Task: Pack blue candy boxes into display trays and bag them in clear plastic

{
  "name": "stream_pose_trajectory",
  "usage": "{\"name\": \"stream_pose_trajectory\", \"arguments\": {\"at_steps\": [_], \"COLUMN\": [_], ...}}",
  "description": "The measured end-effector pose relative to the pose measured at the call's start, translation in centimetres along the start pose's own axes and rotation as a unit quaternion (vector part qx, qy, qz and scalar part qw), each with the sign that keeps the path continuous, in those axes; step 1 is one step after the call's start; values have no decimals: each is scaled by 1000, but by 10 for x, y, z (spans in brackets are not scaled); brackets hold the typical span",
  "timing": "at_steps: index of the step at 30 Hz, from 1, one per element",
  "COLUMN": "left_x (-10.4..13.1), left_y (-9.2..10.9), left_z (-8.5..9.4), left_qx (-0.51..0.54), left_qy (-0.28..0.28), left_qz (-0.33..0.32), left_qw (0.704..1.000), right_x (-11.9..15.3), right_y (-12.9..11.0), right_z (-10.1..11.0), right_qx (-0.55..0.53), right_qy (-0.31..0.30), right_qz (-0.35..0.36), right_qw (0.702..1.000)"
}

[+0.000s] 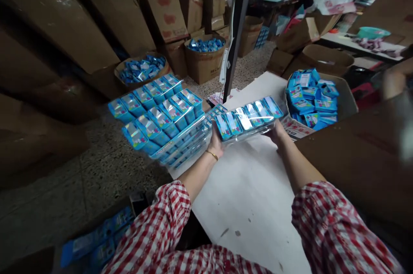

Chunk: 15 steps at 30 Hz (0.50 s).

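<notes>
Between my two hands is a clear plastic tray of small blue packs [247,120], held by its two ends above the white table. My left hand [217,143] grips the near left end, fingers partly hidden under the tray. Around the right end my right hand [275,133] is closed, its fingers mostly out of sight behind the plastic. Just left of the held tray stands a stack of similar trays [164,125], filled with rows of blue packs. The white table [248,196] lies below my arms.
A carton of loose blue packs [312,97] stands at the right. Beyond the table, a dark post [237,29] rises, with more cartons of blue packs [206,46] behind it. Lower left is a box of blue packs [100,239]. A blurred arm [396,80] shows at far right.
</notes>
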<state>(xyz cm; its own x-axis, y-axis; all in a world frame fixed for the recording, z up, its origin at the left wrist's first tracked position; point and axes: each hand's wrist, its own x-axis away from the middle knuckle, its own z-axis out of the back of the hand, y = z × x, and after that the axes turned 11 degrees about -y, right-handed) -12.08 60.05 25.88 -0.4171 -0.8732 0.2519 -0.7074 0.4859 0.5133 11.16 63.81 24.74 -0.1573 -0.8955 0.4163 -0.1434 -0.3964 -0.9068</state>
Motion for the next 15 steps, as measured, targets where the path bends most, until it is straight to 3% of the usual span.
{"name": "stream_pose_trajectory", "arguments": {"at_steps": [5,11,15], "left_x": [-46,-79,-88], "left_y": [16,21,24], "left_z": [5,27,49], "left_qx": [2,-37,-164], "left_qy": [72,215,223], "left_qz": [-94,-185,-194], "left_qw": [993,958,941], "right_x": [-73,-135,-159], "right_y": [-21,-17,-14], "right_z": [-31,-75,-98], "right_qx": [-5,-37,-35], "right_qy": [-16,-59,-82], "right_qz": [16,6,6], "right_qw": [1000,998,996]}}
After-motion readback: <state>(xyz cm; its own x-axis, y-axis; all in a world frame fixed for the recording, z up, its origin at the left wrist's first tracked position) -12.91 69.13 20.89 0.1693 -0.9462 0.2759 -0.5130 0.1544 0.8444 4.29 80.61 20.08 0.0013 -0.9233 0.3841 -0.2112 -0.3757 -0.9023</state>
